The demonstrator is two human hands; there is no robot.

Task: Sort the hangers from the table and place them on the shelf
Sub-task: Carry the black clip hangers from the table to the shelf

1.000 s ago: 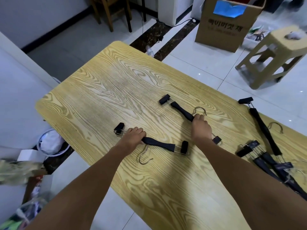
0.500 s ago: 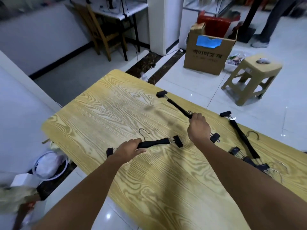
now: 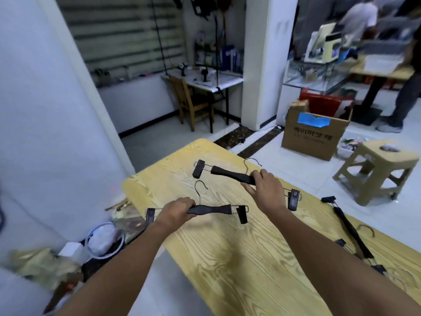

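My left hand (image 3: 176,210) grips a black clip hanger (image 3: 213,209) by its bar, lifted above the wooden table (image 3: 239,258), hook pointing up. A second black clip hanger (image 3: 227,173) is gripped by my right hand (image 3: 265,189) at mid-bar, raised and tilted, its hook up too. Another black hanger (image 3: 348,229) lies flat on the table at the right, with more hangers (image 3: 378,267) bunched near the right edge. No shelf is in view.
A cardboard box (image 3: 312,135) and a beige plastic stool (image 3: 376,169) stand on the floor beyond the table. A white pillar (image 3: 262,65), a desk with a wooden chair (image 3: 193,103), and a person (image 3: 407,87) are farther back. Clutter and a white bucket (image 3: 104,240) lie lower left.
Both hands have lifted their hangers off the table and turned them hooks up. My view has tilted upward, bringing the room into sight.
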